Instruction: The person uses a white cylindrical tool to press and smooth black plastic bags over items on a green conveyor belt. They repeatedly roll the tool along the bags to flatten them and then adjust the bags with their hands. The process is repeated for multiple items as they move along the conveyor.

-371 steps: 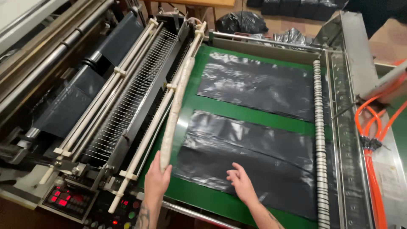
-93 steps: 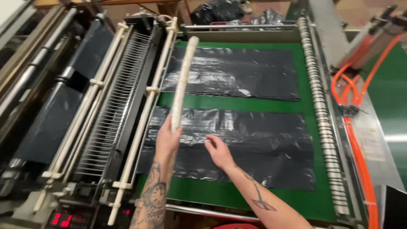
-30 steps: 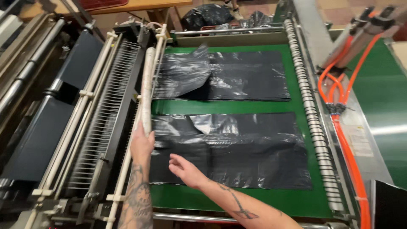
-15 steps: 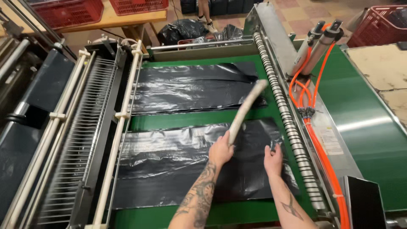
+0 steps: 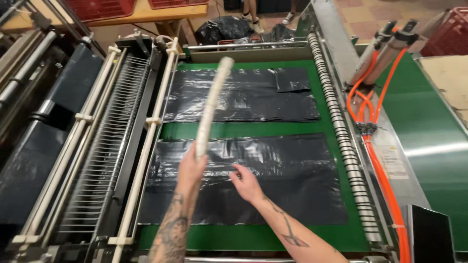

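A second stack of black bags [image 5: 243,95] lay farther up the green belt [image 5: 253,130]. A ribbed roller [image 5: 341,141] ran along the belt's right side, near orange hoses [image 5: 380,160]. A metal comb rack [image 5: 105,146] stood at left. Red crates [image 5: 100,7] stood beyond a wooden table [image 5: 161,13].

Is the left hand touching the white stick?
Touching. The head view shows the left hand closed around the lower end of the white stick, which rises from the fist.
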